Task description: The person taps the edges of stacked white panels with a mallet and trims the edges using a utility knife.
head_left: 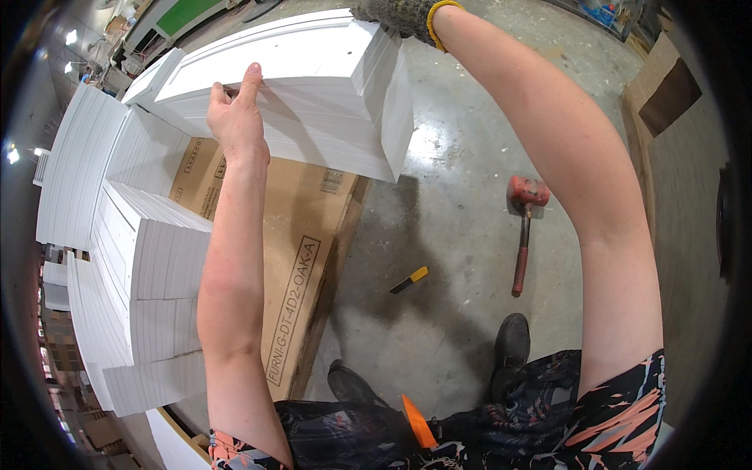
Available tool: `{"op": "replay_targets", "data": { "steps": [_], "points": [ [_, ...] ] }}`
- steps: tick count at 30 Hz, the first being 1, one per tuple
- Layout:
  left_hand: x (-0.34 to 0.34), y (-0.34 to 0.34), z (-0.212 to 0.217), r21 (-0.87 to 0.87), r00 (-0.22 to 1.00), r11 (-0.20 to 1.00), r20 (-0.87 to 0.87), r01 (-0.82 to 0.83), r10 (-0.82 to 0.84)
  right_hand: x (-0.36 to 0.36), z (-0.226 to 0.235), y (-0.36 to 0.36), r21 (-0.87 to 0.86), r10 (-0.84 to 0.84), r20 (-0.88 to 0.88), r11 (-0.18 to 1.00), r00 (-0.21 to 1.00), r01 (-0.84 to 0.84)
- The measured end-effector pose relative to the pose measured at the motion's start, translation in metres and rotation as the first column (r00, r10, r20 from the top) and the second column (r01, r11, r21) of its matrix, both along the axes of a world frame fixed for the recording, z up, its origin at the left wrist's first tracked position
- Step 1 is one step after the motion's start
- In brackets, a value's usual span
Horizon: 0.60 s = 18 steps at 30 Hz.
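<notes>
Panel [313,86], white and profiled, is held up above a printed carton [301,227] and the concrete floor [446,227], its far side running out of the picture's top. The left hand [235,117], bare, is pressed to the panel's near edge, fingers stretched flat, thumb tucked behind. The right hand [403,14], gloved with a yellow cuff, is cut off at the top edge; it rests on the panel's right corner, but its grip cannot be made out. Both arms reach straight forward. White panel stacks [149,258] stand left of the carton. A red mallet [523,227] and small knife [410,280] lie on the floor.
</notes>
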<state>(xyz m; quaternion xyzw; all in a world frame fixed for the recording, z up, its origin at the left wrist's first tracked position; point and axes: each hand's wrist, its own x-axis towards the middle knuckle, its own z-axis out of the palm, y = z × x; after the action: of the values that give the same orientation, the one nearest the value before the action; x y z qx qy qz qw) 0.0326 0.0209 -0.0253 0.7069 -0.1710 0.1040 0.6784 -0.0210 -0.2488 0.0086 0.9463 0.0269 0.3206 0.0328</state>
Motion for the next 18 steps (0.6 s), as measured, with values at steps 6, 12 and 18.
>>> {"op": "replay_targets", "data": {
  "steps": [6, 12, 18],
  "points": [
    [0.010, 0.003, -0.004, -0.046, 0.998, 0.997, 0.025, 0.054, -0.053, -0.001, 0.001, -0.003, 0.030, -0.005, -0.016, 1.000, 1.000, 0.006],
    [0.007, -0.001, -0.007, -0.044, 1.000, 0.999, -0.001, 0.012, -0.012, -0.002, 0.000, -0.005, 0.048, -0.012, -0.029, 0.999, 1.000, 0.013],
    [0.016, 0.005, -0.011, 0.034, 0.996, 0.996, -0.047, 0.081, -0.079, -0.003, -0.002, -0.006, 0.068, -0.017, -0.044, 0.997, 0.999, 0.020]
  ]
}}
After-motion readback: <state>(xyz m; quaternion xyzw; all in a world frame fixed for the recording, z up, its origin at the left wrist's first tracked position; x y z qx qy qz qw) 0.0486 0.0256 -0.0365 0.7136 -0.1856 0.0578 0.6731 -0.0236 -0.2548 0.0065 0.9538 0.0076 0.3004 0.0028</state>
